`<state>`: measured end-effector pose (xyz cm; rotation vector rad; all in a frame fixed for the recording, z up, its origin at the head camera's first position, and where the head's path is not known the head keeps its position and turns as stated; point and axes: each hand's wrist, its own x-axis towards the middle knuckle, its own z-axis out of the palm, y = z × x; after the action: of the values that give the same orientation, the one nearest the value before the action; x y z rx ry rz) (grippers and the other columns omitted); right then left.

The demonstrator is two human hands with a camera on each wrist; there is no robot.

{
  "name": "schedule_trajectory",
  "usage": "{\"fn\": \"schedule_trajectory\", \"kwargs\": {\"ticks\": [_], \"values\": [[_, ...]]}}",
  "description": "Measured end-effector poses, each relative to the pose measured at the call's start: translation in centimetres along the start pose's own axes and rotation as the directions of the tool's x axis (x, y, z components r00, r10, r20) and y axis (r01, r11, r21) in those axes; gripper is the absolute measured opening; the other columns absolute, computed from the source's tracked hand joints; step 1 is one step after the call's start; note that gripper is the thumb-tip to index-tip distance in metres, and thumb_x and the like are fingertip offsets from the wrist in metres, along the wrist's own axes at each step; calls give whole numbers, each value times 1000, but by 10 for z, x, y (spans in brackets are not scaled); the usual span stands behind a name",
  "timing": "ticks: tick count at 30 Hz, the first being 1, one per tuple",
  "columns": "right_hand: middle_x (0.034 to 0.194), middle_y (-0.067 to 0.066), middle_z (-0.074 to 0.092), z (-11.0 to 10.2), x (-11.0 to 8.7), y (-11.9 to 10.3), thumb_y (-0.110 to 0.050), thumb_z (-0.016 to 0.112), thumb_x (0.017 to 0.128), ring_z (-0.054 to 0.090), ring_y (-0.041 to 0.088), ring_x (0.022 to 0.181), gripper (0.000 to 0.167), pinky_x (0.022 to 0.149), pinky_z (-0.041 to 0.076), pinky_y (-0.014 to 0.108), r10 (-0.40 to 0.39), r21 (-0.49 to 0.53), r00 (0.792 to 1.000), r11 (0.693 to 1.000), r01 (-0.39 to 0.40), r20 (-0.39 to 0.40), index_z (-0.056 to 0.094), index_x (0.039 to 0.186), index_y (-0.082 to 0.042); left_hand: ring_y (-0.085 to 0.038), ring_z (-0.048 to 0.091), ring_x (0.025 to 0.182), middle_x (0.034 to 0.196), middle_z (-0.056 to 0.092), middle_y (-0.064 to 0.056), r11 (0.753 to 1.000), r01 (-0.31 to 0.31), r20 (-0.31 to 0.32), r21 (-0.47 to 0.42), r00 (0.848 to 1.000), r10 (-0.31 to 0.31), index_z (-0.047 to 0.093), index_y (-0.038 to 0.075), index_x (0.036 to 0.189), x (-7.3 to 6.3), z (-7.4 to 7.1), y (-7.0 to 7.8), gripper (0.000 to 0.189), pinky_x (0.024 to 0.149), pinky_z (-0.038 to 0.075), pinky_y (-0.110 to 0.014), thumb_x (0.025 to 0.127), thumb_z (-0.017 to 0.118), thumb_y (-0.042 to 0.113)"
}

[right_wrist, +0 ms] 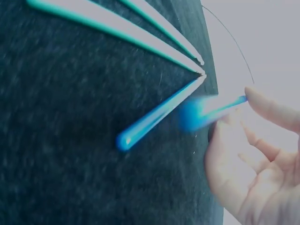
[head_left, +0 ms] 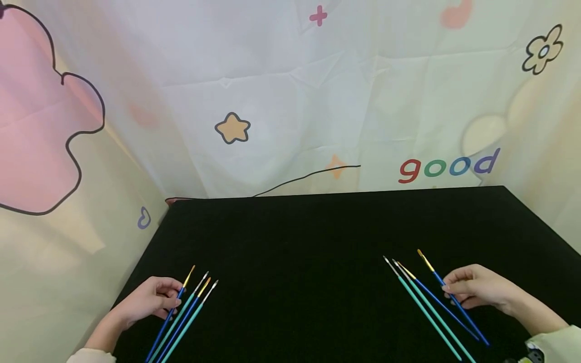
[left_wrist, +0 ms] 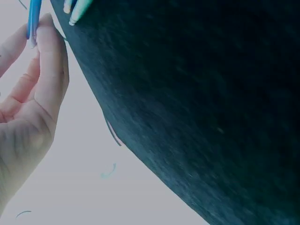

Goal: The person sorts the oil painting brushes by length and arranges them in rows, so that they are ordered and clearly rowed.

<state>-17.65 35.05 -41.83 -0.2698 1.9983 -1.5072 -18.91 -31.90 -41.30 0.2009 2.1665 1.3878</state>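
My left hand (head_left: 156, 300) pinches a blue paintbrush (head_left: 164, 325) with its bristles pointing away from me. Beside it lie two teal paintbrushes (head_left: 192, 318) and another blue one between them, all slanting the same way. On the other side, my right hand (head_left: 481, 290) holds a blue paintbrush (head_left: 459, 308) between thumb and fingers, its yellow ferrule toward the far side. In the right wrist view that brush's handle end (right_wrist: 192, 115) looks blurred and close to the camera. Just left of it lie a second blue paintbrush (head_left: 442, 305) and two teal paintbrushes (head_left: 431, 320).
Both groups of brushes are on a black table (head_left: 295, 262), with a wide stretch of cloth between them. A pale printed curtain (head_left: 281, 101) hangs behind the far edge and along both sides.
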Motion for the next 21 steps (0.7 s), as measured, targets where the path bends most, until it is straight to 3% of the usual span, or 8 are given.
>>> {"fn": "schedule_trajectory", "kwargs": {"ticks": [6, 11, 21], "values": [[86, 2, 63, 1, 3, -2, -5, 48, 93, 62, 13, 75, 17, 65, 54, 30, -51, 118, 997, 992, 44, 54, 58, 106, -1, -25, 62, 76, 87, 59, -14, 995, -66, 25, -71, 997, 68, 41, -15, 117, 5, 7, 11, 37, 67, 54, -42, 92, 52, 9], [93, 6, 63, 1, 5, -5, -3, 47, 92, 63, 18, 82, 24, 71, 53, 33, -77, 203, 993, 978, 58, 88, 52, 115, -1, -24, 63, 72, 88, 60, -18, 990, -76, 55, -122, 995, 83, 32, -14, 123, 10, 15, 17, 40, 65, 54, -43, 94, 47, 11], [95, 7, 63, 4, 14, -14, -4, 47, 92, 62, 21, 84, 28, 73, 52, 37, -71, 214, 996, 975, 57, 57, 50, 120, -5, -20, 62, 70, 85, 59, -15, 971, -118, 43, -208, 991, 130, 16, -9, 135, 25, 29, 27, 50, 64, 54, -40, 96, 42, 8]]}}
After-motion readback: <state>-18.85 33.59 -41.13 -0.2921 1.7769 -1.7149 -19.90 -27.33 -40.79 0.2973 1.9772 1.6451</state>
